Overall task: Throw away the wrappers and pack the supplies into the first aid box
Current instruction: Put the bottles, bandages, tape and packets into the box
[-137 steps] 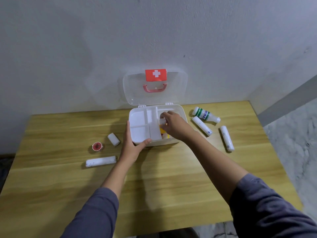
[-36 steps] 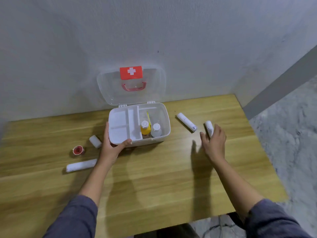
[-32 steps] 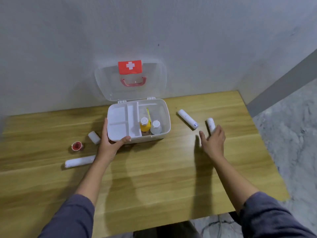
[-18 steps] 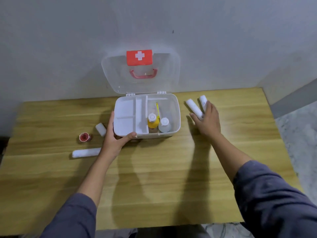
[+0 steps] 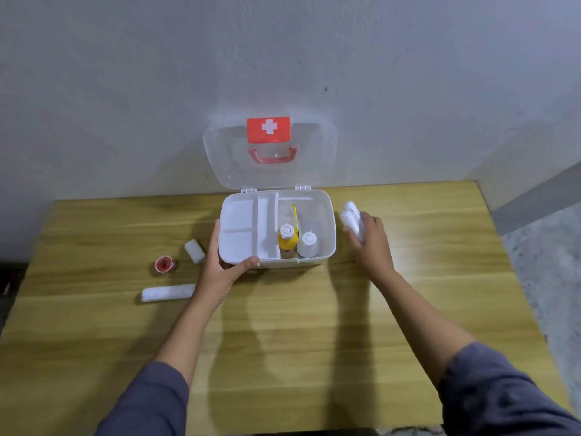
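Wooden table (image 5: 283, 325) abuts a grey wall. First aid box (image 5: 327, 215) open at the rear edge. Left hand (image 5: 220, 272) grips its front-left corner; right hand (image 5: 369, 240) beside it, closed on two white rolls (image 5: 350, 217). Table's near half bare.

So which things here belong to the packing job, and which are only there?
Job: first aid box, two bottles inside, white rolls in right hand, short roll, long roll, red tape.
Only there: table, wall.
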`<state>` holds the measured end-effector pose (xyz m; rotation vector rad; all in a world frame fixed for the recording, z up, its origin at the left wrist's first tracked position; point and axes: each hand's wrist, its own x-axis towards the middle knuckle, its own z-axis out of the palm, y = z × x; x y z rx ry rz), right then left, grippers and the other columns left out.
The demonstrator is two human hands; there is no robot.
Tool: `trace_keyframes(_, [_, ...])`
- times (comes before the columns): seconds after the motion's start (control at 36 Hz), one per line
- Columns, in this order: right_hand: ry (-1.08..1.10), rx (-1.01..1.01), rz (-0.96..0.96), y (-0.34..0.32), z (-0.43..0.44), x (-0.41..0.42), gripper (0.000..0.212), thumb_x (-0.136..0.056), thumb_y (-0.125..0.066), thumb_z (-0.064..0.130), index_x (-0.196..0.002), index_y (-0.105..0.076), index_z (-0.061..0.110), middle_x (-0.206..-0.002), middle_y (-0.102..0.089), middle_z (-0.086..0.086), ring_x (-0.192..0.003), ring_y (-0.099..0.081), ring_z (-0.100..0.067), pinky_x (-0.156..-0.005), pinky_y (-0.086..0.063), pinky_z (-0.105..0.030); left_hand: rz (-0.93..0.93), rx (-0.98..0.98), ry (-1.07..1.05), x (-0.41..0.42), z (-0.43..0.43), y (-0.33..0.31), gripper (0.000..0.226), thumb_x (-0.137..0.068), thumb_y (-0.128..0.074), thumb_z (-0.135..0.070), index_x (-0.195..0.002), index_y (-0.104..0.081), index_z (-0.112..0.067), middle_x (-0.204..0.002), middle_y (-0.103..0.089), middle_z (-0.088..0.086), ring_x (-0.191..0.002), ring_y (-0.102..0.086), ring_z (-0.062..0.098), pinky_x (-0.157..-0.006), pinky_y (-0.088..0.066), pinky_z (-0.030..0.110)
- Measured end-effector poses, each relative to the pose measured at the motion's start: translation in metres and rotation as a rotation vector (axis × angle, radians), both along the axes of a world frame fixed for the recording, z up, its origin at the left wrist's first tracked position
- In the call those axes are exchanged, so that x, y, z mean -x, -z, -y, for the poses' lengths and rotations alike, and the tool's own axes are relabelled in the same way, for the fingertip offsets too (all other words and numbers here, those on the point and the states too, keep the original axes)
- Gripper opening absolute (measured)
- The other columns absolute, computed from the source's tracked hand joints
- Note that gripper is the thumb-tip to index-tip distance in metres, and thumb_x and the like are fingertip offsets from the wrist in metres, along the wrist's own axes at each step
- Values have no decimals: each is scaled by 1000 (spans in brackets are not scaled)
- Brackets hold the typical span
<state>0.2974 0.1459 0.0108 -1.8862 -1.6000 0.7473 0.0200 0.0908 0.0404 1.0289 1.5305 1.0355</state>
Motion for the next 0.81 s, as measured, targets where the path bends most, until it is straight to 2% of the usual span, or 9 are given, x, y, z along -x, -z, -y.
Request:
trace_keyframes(0.14, [-70,-249,-62,-44,2,8,45,-82,-65,24,-124,-55,12,-116,-52,-8,-101,-49,-14,-83,-35,-17,12,-16,13,2,1,-1,99,-70,-77,-8,-146,-17,-29,-151,-29,-7,-136,-29,9,-104,-30,23])
trace_keyframes(0.25, [-262,-181,104,-66,-9,21,50,-78,-71,26,-125,-56,17,-114,-53,-10,-96,-54,-20,-80,-46,-30,15,-11,24,3,1,-1,100,-70,-78,-11,-145,-16,-31,-152,-27,-7,-137,-27,9,-106,-28,26])
trace_keyframes(0.33, [-360,-115,217,-70,-19,31,49,-74,-71,23,-121,-59,17,-111,-57,-11,-106,-52,-28,-82,-51,-41,10,-12,23,3,1,0,101,-68,-79,-13,-145,-17,-32,-151,-28,-8,-137,-27,9,-107,-28,28])
trace_keyframes(0.44, [-450,0,353,-72,-31,45,48,-74,-70,19,-120,-60,9,-115,-57,-16,-113,-46,-33,-92,-46,-40,19,-8,29,5,0,0,102,-68,-80,-15,-145,-16,-30,-152,-24,-9,-137,-24,6,-110,-26,29])
trace_keyframes(0.5, [-484,37,394,-73,-36,51,46,-74,-68,15,-118,-61,6,-117,-58,-16,-112,-48,-34,-93,-46,-38,25,0,37,5,1,0,105,-65,-83,-24,-145,-16,-33,-153,-23,-10,-138,-23,6,-112,-26,33])
trace_keyframes(0.56, [-506,47,406,-74,-38,56,43,-73,-67,10,-116,-62,5,-115,-59,-16,-108,-53,-32,-90,-48,-35,29,7,42,6,1,1,108,-59,-84,-33,-144,-17,-36,-153,-23,-12,-139,-23,6,-114,-26,38])
trace_keyframes(0.64, [-522,60,416,-74,-36,60,37,-74,-63,3,-111,-64,4,-114,-60,-16,-102,-57,-31,-84,-50,-36,36,3,40,5,1,0,108,-57,-82,-36,-143,-18,-36,-152,-24,-12,-139,-23,6,-114,-26,40])
trace_keyframes(0.72, [-463,39,362,-70,-30,58,35,-75,-62,1,-110,-65,3,-115,-61,-15,-105,-55,-32,-85,-49,-39,35,-11,44,6,1,1,110,-52,-82,-44,-142,-18,-39,-151,-25,-13,-139,-23,5,-114,-27,40])
trace_keyframes(0.81, [-354,-55,276,-65,-19,55,31,-81,-64,9,-111,-65,4,-117,-62,-13,-111,-52,-32,-90,-45,-33,35,-9,47,8,0,3,110,-51,-81,-47,-141,-18,-41,-151,-25,-13,-139,-23,6,-114,-27,42])
